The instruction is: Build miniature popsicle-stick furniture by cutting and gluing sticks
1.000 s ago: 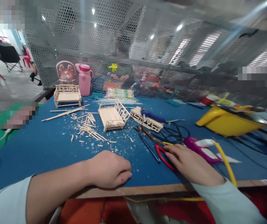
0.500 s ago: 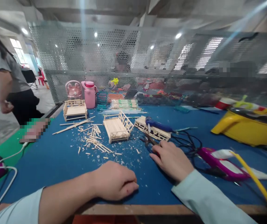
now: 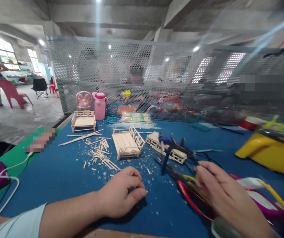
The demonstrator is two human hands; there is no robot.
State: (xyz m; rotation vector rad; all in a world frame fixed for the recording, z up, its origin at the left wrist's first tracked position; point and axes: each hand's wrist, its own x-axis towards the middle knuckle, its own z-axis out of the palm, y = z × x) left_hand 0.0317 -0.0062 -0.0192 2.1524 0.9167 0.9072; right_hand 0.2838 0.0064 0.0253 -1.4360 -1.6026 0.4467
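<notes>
My left hand (image 3: 125, 193) is loosely curled just above the blue mat, with nothing visible in it. On the right, my right hand (image 3: 223, 191) pinches a dark blue-black tool (image 3: 166, 162) with several prongs, smeared by motion. Below it are pliers with red looped handles (image 3: 190, 198) and yellow inside; I cannot tell whether the hand also holds them. A small bed-shaped model of wooden sticks (image 3: 127, 143) stands ahead of my left hand. To its right a flatter stick piece (image 3: 154, 140) is partly covered by a blue-handled tool (image 3: 164, 138).
Loose sticks (image 3: 103, 155) and white crumbs litter the mat (image 3: 57, 185). Another stick model (image 3: 83, 121) stands by a pink bottle (image 3: 99, 107). A yellow container (image 3: 268, 153) and a purple power strip (image 3: 263, 198) are on the right. Perforated metal panels (image 3: 97, 66) border the back.
My right hand has moved right and toward me, lifting the dark tool. Red handles now show. My left hand has loosened slightly. The person at the left has left view; another shows farther back.
</notes>
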